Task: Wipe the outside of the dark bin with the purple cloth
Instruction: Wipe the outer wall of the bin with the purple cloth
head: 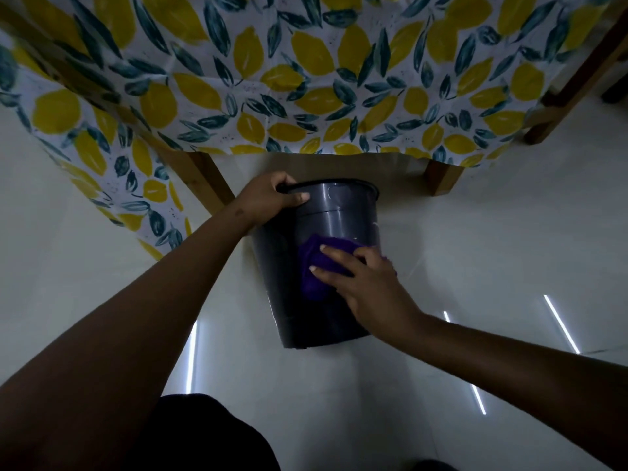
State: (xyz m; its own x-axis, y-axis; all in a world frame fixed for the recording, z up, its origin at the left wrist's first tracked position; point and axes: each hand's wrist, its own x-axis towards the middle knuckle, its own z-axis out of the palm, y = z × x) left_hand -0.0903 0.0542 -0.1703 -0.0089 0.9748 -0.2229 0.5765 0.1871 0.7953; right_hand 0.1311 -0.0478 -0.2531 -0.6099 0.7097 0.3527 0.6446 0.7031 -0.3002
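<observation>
A dark grey plastic bin (339,219) sits on the pale floor, tilted so its rim points away from me and its base faces me. My left hand (268,197) grips the rim at the bin's upper left, fingers curled over the edge. A purple cloth (311,270) lies flat against the bin's side wall. My right hand (360,280) presses on the cloth with fingers spread, covering its right part.
A table with a lemon-and-leaf patterned cloth (306,79) overhangs just beyond the bin. Its wooden legs stand at left (204,178) and right (443,175) of the bin. Glossy pale floor (492,249) spreads around, with light streaks reflected in it.
</observation>
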